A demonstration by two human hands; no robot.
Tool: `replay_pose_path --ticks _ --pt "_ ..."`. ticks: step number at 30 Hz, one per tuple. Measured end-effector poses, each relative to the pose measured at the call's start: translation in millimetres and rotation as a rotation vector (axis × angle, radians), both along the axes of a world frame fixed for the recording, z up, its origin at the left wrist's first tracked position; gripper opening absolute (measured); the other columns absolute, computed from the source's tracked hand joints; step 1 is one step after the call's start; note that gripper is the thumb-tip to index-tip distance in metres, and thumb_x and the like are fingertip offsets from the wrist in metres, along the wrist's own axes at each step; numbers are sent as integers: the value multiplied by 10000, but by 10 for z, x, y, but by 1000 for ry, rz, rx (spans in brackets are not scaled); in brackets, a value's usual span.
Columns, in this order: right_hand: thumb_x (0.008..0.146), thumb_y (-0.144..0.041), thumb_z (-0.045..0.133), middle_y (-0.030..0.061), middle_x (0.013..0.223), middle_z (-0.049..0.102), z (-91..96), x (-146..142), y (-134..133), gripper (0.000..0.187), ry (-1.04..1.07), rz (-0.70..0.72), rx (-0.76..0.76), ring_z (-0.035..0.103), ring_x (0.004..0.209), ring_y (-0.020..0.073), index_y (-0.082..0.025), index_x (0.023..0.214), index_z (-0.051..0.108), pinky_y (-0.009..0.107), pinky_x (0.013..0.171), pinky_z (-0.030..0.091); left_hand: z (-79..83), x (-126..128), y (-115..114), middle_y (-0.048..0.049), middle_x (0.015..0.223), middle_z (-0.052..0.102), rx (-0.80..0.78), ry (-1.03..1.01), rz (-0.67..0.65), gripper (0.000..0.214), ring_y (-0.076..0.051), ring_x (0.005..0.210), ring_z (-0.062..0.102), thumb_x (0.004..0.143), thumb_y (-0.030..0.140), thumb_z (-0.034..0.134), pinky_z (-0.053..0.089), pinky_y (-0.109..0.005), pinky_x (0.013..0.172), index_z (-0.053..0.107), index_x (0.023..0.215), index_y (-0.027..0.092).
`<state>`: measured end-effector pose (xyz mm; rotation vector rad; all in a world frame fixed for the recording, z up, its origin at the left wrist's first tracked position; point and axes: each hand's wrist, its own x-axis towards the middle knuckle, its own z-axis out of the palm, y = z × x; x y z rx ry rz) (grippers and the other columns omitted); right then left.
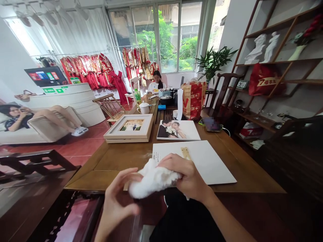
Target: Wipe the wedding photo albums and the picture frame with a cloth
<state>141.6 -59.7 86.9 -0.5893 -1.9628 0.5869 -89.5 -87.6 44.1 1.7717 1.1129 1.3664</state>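
I see my right hand (188, 178) and left hand (118, 198) clutching the bunched cloth (151, 179) at the white board's (202, 161) near corner, not yet laid on it.

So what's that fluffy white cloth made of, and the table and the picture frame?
The cloth, gripped in the right hand with the left hand at its edge, looks like soft white fleece or microfibre: a fuzzy, matte pile. The table seems to be wood, brown with a satin sheen and visible grain. The picture frame looks like pale matte wood, though it could be composite.
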Motion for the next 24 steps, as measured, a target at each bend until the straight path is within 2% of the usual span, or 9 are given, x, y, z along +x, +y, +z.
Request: replay_pose_path --ticks 1,2,5,8,11,14,16,20,24 --pt "854 -145 483 42 911 685 -38 -40 22 222 39 -27 -1 613 906 189 -221 990 641 321 794 482 28 -40 -57 -102 1024 669 -4 79 38 785 -298 955 627 480 534 818 524 -348 792 557 1140 198" --pt "864 -175 482 49 904 682 -67 -83 37 205 69 -44 0 615 900 193 -220 986 640 323 784 486 53 -64 -100 -98 1050 662 -14 168 74 718 -291 965 622 497 480 830 521 -341 799 577 1110 205" --pt "886 -272 492 68 1064 651 -96 -198 42 266 96 -97 -2 582 1022 203 -234 1135 577 337 869 465 103 -66 -166 -42 901 664 114 246 296 295 -200 809 631 698 333 716 512 -273 700 613 945 208" --pt "852 -365 567 84 1346 484 -110 -219 18 596 9 -210 13 428 1239 200 -245 1382 322 360 1031 351 129 -64 -179 -33 901 630 334 197 605 197 -183 813 607 719 257 673 483 -275 722 592 889 196" --pt "771 -443 649 97 1490 287 -224 -134 19 860 -254 -270 29 197 1378 217 -229 1452 170 408 1120 196 101 -123 -159 -46 925 616 521 224 811 201 -199 842 597 682 195 693 467 -318 775 579 847 192" --pt "681 -525 701 113 1546 111 -442 -20 39 1028 -590 -325 -74 23 1405 281 -253 1474 107 510 1122 92 -37 -200 -92 -41 889 622 591 406 850 179 -206 826 602 681 155 675 462 -357 823 587 828 205" --pt "648 -588 697 132 1544 101 -583 35 44 1073 -724 -346 -150 9 1401 309 -254 1476 100 545 1112 69 -178 -225 -31 -37 887 624 590 510 855 161 -201 818 607 703 145 645 460 -348 824 590 836 216" --pt "667 -619 663 124 1530 178 -723 74 13 988 -788 -352 -168 52 1400 305 -244 1461 208 528 1121 54 -407 -156 66 -45 889 642 511 671 824 131 -223 858 604 757 153 570 424 -339 796 587 868 219" --pt "735 -540 639 75 1523 223 -711 112 -44 862 -773 -366 -159 125 1394 296 -283 1450 232 587 1097 -45 -421 27 106 -87 1001 637 349 807 847 221 -274 962 577 787 199 517 379 -369 808 549 1005 206"
